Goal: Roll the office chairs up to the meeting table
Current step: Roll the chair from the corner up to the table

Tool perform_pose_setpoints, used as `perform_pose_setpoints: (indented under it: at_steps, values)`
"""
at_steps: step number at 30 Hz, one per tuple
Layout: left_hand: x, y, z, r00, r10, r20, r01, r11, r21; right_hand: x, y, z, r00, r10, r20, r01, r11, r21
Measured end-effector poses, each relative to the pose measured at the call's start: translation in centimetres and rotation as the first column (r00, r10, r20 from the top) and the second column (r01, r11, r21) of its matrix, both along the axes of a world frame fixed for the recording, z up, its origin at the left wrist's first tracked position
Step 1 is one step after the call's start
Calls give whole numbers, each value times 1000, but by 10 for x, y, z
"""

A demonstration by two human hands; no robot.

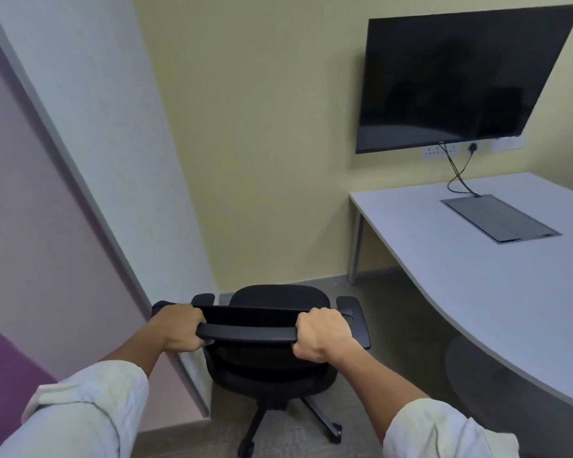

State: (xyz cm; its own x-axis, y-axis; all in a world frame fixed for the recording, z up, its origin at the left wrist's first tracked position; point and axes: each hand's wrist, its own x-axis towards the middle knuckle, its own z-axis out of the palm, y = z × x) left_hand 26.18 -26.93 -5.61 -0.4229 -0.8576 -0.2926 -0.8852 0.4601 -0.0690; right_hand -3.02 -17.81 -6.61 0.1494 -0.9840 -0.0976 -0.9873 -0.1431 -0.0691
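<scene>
A black office chair (275, 371) on castors stands on the carpet in front of me, seen from behind and above. My left hand (179, 328) grips the left end of its backrest top bar. My right hand (321, 335) grips the right end of the same bar. The white meeting table (477, 266) with a curved edge lies to the right of the chair, a short gap apart from its right armrest. The chair faces the far yellow wall.
A pink and white partition wall (80, 193) runs close along the chair's left side. A dark screen (460, 81) hangs on the wall above the table, with cables down to a grey cable hatch (500, 219). A table leg (356, 249) stands at the far corner.
</scene>
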Motion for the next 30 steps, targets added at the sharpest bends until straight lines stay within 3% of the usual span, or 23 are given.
perform_pose_setpoints:
  at_steps: [4, 12, 30]
  values:
    - [-3, 25, -11, 998, -53, 36, 57, 993, -107, -2, 35, -1, 1000, -21, 1, 21, 1000, -20]
    - [-13, 29, -10, 984, -159, 86, 170, 976, -139, -7, 70, 3, 997, -81, 13, 82, 994, -69]
    - [-120, -176, -3, 884, -461, 73, 466, 880, -89, -52, -67, -3, 911, -411, -27, 407, 909, -86]
